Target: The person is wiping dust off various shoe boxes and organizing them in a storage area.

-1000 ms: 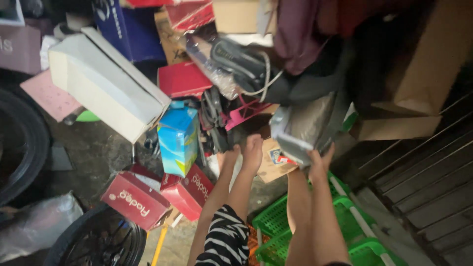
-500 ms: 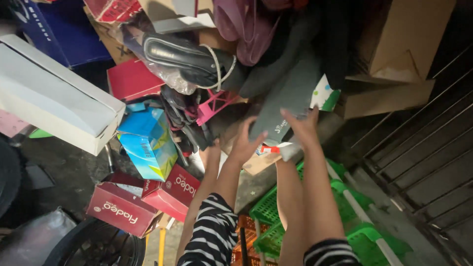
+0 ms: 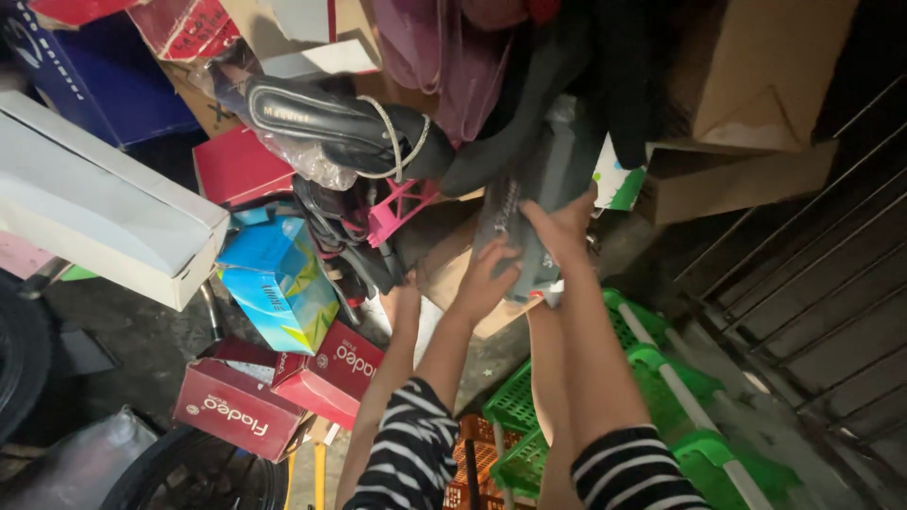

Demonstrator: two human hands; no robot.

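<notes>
My right hand [image 3: 559,219] grips a grey plastic-wrapped package [image 3: 543,165] and holds it up against a tall pile of shoes, bags and boxes. My left hand [image 3: 487,272] is on the package's lower end, fingers pressed to it. Both arms wear black-and-white striped sleeves. A third bare forearm and hand [image 3: 402,304] rise just left of my left arm; I cannot tell whose it is. Left of the package, a black sandal in clear plastic [image 3: 331,118] lies on the pile above a pink plastic piece [image 3: 402,212].
A long white box [image 3: 104,217], a blue box [image 3: 279,283] and red shoe boxes [image 3: 236,416] sit to the left. Green plastic crates [image 3: 661,378] stand below my arms. Brown cardboard boxes [image 3: 746,85] and a metal grate [image 3: 812,283] are at right, a tyre [image 3: 189,477] at bottom left.
Both hands have lifted the grey package higher and pushed it further into the pile. The view has shifted up and closer to the heap.
</notes>
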